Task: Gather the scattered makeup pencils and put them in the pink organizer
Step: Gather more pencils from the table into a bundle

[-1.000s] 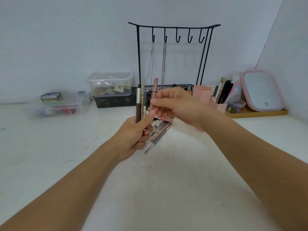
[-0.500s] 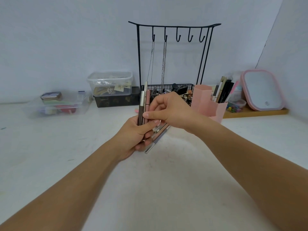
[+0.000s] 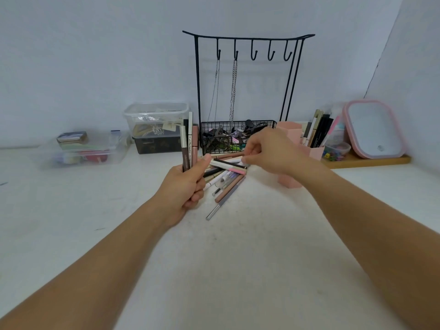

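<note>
My left hand (image 3: 188,184) grips a small upright bundle of makeup pencils (image 3: 189,144): a brown one, a white one and a pink one. Just to its right a pile of scattered pencils (image 3: 226,179) lies on the white table. My right hand (image 3: 269,151) hovers over the pile's far side, with thumb and forefinger pinched on the end of a white and black pencil (image 3: 228,164) lying across the top. The pink organizer (image 3: 289,132) stands behind my right wrist, partly hidden, with several pencils standing in its right compartment.
A black jewelry stand (image 3: 247,91) with hanging chains and a wire basket stands behind the pile. Clear plastic boxes (image 3: 156,117) sit at the back left. A pink-rimmed mirror (image 3: 373,129) rests on a wooden tray (image 3: 371,160) at the right, near a small tub of beads.
My right hand passed the pink pencil into the left hand's bundle, then moved right and down to the pile and pinched a white and black pencil. The left hand stayed put.
</note>
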`<state>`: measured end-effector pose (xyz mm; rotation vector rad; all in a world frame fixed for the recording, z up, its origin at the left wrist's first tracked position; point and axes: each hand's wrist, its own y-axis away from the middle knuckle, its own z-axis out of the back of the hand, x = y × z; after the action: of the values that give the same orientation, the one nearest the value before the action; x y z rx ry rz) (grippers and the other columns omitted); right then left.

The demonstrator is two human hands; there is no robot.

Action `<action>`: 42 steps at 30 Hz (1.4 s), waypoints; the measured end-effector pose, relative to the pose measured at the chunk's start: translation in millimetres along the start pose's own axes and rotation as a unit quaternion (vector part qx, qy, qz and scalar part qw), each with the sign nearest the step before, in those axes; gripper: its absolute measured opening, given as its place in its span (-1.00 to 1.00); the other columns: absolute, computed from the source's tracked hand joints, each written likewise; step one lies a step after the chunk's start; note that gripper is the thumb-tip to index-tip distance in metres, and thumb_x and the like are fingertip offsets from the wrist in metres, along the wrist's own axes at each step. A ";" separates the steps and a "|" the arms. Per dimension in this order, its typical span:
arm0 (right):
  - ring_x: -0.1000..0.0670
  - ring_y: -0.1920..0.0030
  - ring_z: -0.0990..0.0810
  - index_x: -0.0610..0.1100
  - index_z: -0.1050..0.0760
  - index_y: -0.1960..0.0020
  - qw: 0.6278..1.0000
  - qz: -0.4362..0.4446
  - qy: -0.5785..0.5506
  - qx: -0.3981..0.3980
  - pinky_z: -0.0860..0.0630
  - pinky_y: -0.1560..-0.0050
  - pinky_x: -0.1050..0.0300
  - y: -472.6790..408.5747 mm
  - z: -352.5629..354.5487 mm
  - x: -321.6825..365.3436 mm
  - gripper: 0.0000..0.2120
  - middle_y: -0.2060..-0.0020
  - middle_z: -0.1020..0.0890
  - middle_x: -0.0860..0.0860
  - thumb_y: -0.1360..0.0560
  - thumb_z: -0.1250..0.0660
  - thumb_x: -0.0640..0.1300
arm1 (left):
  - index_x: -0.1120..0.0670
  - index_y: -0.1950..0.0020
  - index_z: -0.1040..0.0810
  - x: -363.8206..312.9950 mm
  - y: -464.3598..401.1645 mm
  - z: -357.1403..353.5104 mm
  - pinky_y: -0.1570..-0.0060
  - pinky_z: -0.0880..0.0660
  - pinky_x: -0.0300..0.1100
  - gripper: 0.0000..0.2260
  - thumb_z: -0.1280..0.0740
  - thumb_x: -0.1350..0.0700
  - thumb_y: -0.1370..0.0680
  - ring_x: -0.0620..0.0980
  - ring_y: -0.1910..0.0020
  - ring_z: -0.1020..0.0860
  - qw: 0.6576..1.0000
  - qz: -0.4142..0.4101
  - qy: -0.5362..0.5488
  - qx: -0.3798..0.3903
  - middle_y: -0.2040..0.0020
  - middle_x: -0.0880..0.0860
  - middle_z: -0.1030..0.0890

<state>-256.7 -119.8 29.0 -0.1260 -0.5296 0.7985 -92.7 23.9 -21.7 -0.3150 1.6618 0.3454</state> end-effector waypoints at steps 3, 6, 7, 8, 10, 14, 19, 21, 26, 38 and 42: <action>-0.03 0.12 -0.57 -0.15 -0.65 0.08 0.999 -0.010 0.035 -0.003 -0.52 0.10 0.07 0.0 -16.3 -4.8 -0.79 0.18 -0.61 0.01 -0.43 -0.55 -0.03 | 0.09 -0.09 -0.55 0.9 -0.7 0.8 0.61 -0.09 -0.34 -0.68 -0.38 -0.15 -0.56 -0.11 0.57 -0.24 1.000 -0.010 0.003 -0.011 0.47 -0.03 -0.30; -0.03 0.09 -0.53 -0.13 -0.63 0.01 0.998 -0.022 0.050 -0.005 -0.42 0.16 0.11 0.9 -30.0 -9.2 -0.75 0.12 -0.59 0.00 -0.48 -0.49 0.05 | 0.15 -0.24 -0.56 1.5 -3.3 1.7 0.63 -0.10 -0.34 -0.61 -0.39 -0.11 -0.57 -0.12 0.58 -0.22 0.999 -0.015 0.016 -0.023 0.47 -0.04 -0.25; -0.02 0.10 -0.53 -0.11 -0.63 0.00 0.998 -0.027 0.053 -0.007 -0.41 0.18 0.12 1.8 -33.5 -10.0 -0.75 0.13 -0.59 0.01 -0.49 -0.48 0.07 | 0.15 -0.22 -0.57 1.2 -3.7 1.4 0.63 -0.11 -0.34 -0.63 -0.40 -0.10 -0.57 -0.12 0.58 -0.21 0.999 -0.015 0.019 -0.026 0.47 -0.04 -0.23; -0.02 0.12 -0.54 -0.09 -0.63 0.00 0.998 -0.028 0.055 -0.007 -0.42 0.19 0.12 2.2 -36.5 -10.6 -0.76 0.14 -0.60 0.01 -0.50 -0.47 0.08 | 0.13 -0.15 -0.57 1.2 -4.0 1.7 0.63 -0.11 -0.34 -0.68 -0.40 -0.09 -0.57 -0.12 0.58 -0.20 0.999 -0.013 0.020 -0.030 0.47 -0.05 -0.22; 0.00 0.14 -0.53 -0.10 -0.64 0.00 0.998 -0.029 0.050 -0.002 -0.40 0.20 0.13 1.8 -39.3 -12.8 -0.79 0.15 -0.61 0.02 -0.50 -0.47 0.04 | 0.06 0.06 -0.50 1.4 -5.6 3.3 0.63 -0.11 -0.34 -0.77 -0.40 -0.09 -0.58 -0.12 0.57 -0.21 0.999 -0.012 0.017 -0.039 0.48 -0.05 -0.23; -0.03 0.15 -0.57 -0.16 -0.69 0.01 0.999 -0.051 0.001 -0.014 -0.51 0.12 0.07 1.3 -37.5 -15.5 -0.85 0.21 -0.62 0.02 -0.48 -0.51 -0.09 | 0.00 0.29 -0.29 1.6 -7.6 7.1 0.63 -0.10 -0.32 -0.62 -0.40 -0.09 -0.57 -0.10 0.55 -0.21 0.998 -0.015 0.026 -0.059 0.51 -0.06 -0.24; 0.07 0.37 -0.59 -0.21 -0.71 0.14 0.994 -0.047 -0.075 -0.071 -0.60 0.16 0.07 4.0 -25.0 -8.3 -0.93 0.40 -0.64 0.04 -0.50 -0.46 -0.26 | 0.02 0.29 -0.35 0.8 -6.0 6.5 0.62 -0.10 -0.30 -0.65 -0.40 -0.08 -0.57 -0.10 0.54 -0.20 0.997 -0.013 0.045 -0.067 0.49 -0.05 -0.24; 0.04 0.38 -0.64 -0.18 -0.70 0.17 0.986 -0.053 -0.116 -0.108 -0.66 0.14 0.04 2.8 -16.3 -5.1 -0.92 0.40 -0.68 -0.05 -0.50 -0.46 -0.26 | 0.05 0.27 -0.41 1.0 -5.8 6.7 0.62 -0.09 -0.31 -0.67 -0.40 -0.08 -0.58 -0.10 0.56 -0.20 0.996 -0.015 0.047 -0.067 0.50 -0.04 -0.24; -0.04 0.32 -0.63 -0.24 -0.66 0.04 0.929 -0.089 -0.329 -0.143 -0.69 0.21 0.10 1.1 11.4 6.5 -0.96 0.22 -0.71 -0.22 -0.53 -0.42 -0.29 | 0.12 0.10 -0.54 1.9 -5.9 7.1 0.63 -0.09 -0.32 -0.74 -0.37 -0.07 -0.60 -0.10 0.54 -0.16 0.996 -0.020 0.049 -0.065 0.49 -0.04 -0.22; 0.06 0.36 -0.63 -0.32 -0.62 0.01 0.804 -0.101 -0.578 -0.093 -0.60 0.30 0.28 4.1 39.7 25.6 -0.91 0.31 -0.67 -0.11 -0.55 -0.40 -0.28 | 0.11 -0.06 -0.60 -3.3 -0.1 2.7 0.65 -0.12 -0.33 -0.61 -0.43 -0.16 -0.43 -0.15 0.54 -0.13 0.991 -0.056 0.123 -0.026 0.46 -0.07 -0.20; 0.00 0.27 -0.71 -0.36 -0.60 0.06 0.760 -0.136 -0.635 0.008 -0.63 0.26 0.29 12.6 17.4 45.9 -0.95 0.26 -0.69 -0.17 -0.53 -0.37 -0.37 | 0.11 -0.24 -0.57 -3.5 0.1 0.8 0.63 -0.13 -0.33 -0.39 -0.49 -0.20 -0.30 -0.15 0.54 -0.18 0.988 -0.072 0.136 -0.029 0.46 -0.09 -0.23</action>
<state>-247.1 -80.0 58.7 0.5633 -1.7916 0.4985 -91.7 24.3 -18.3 -0.5434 1.8848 0.2501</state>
